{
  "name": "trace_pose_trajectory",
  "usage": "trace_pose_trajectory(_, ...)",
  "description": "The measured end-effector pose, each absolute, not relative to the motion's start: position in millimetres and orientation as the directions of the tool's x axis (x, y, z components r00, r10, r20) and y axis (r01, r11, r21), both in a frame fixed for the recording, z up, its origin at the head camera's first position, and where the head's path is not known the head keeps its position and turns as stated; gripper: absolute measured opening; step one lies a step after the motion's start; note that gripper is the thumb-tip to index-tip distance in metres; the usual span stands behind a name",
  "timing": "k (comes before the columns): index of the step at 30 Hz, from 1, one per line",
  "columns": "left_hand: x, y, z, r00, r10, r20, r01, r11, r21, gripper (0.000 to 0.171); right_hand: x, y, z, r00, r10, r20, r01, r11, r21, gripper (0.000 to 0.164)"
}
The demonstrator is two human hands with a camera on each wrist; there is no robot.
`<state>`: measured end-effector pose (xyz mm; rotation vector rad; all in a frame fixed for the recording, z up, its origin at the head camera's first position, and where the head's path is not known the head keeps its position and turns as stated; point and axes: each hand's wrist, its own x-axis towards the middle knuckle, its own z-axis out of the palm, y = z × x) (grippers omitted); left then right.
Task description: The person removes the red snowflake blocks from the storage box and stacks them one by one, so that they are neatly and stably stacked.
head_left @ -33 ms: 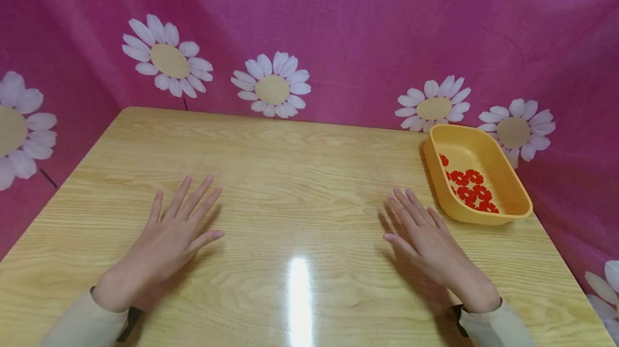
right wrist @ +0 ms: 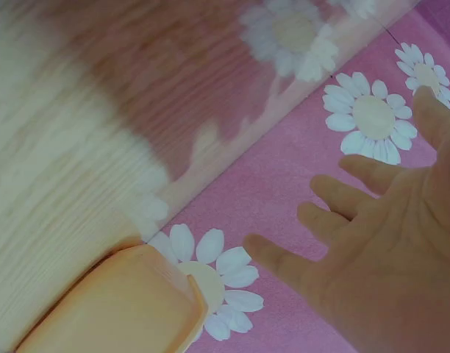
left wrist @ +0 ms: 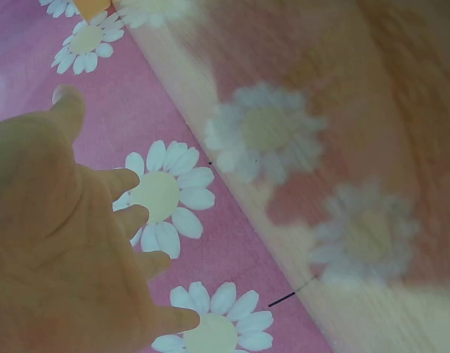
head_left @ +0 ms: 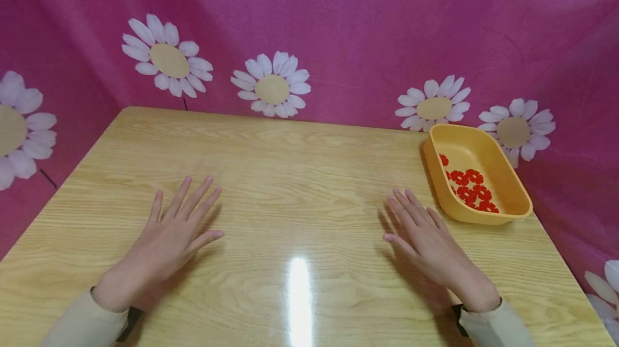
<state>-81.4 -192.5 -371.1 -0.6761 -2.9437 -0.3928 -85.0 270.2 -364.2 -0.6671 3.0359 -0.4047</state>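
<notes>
My left hand (head_left: 166, 239) hovers palm down over the left part of the wooden table (head_left: 300, 186), fingers straight and spread. On the right, my right hand (head_left: 430, 247) is held much the same way, its fingers extended and thumb apart. Neither hand holds anything. A yellow plastic tub (head_left: 510, 188) stands just beyond the right hand, near the table's right edge. Several red flower-shaped pieces (head_left: 466, 194) lie in it, gathered toward its near left side. Part of the tub (right wrist: 122, 301) also appears in the right wrist view, below the open palm.
Behind the table hangs a magenta cloth (head_left: 348, 41) printed with large white daisies, which also runs down the left and right sides. A bright light reflection shows on the glossy tabletop between the hands.
</notes>
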Motion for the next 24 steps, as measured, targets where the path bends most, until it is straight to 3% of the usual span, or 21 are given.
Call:
trace_pose_trajectory(17, -79.1, -189.5, -366.8, -0.895, 0.425, 0.134, 0.445, 0.861, 0.246, 0.075, -78.2, 273.1, -361.9, -0.91, -0.412, 0.04, -0.406, 0.872, -0.272, 0.068)
trace_pose_trajectory(24, -80.3, -178.0, -361.8, -0.879, 0.457, 0.139, 0.478, 0.843, 0.247, 0.076, -75.4, 279.8, -358.5, -0.9, -0.423, 0.105, -0.436, 0.864, -0.253, 0.067)
